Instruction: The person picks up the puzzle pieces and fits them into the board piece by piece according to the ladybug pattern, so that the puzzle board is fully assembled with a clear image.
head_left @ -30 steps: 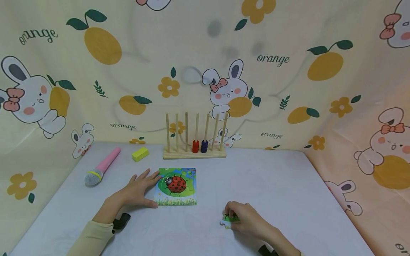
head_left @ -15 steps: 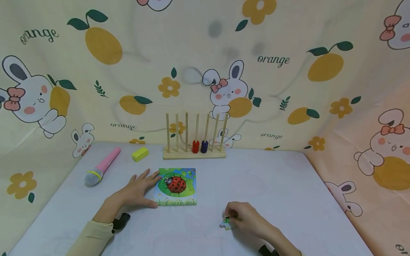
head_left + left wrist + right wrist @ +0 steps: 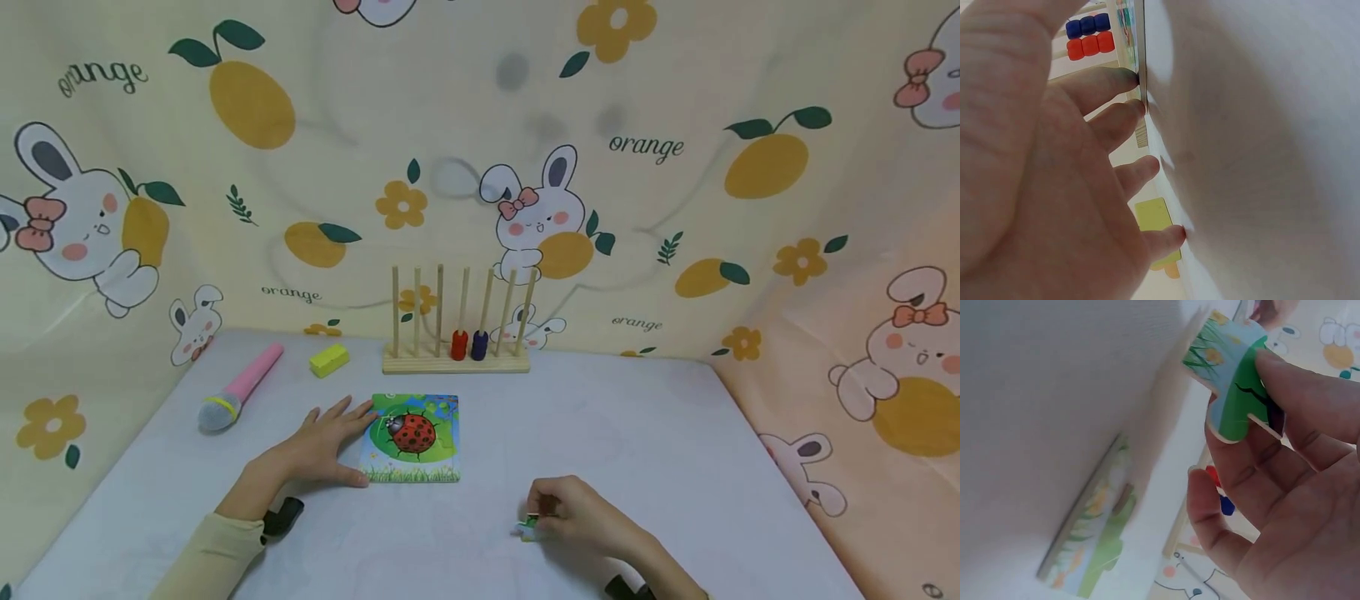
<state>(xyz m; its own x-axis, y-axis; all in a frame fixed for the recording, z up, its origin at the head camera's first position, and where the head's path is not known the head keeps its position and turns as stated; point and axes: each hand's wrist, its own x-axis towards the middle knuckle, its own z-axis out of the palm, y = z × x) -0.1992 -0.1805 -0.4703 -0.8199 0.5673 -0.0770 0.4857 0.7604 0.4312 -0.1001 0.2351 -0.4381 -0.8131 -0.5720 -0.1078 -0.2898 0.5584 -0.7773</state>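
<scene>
My right hand [image 3: 577, 517] pinches a jigsaw piece [image 3: 1229, 375] between thumb and fingers, low over the table's front right. Printed on the piece are grass, yellow flowers and green with dark marks. Lower left in the right wrist view, a second grass-patterned piece [image 3: 1091, 531] lies on the table, blurred; in the head view I cannot make it out. Left of centre lies a square ladybug puzzle [image 3: 412, 437]. My left hand [image 3: 318, 446] rests beside it, fingers spread, touching its left edge; the left wrist view shows fingertips [image 3: 1132, 78] at that edge.
Behind the puzzle stands a wooden peg rack [image 3: 450, 364] with red beads [image 3: 459, 345] and dark blue beads [image 3: 480, 345]. A yellow block [image 3: 330, 361] and a pink toy microphone [image 3: 243, 387] lie at the back left. A printed cloth [image 3: 337, 125] hangs behind the table.
In the head view the piece in my right hand has tilted slightly and shows less of its face. The left hand and puzzle have stayed in place; the head view has shifted a little.
</scene>
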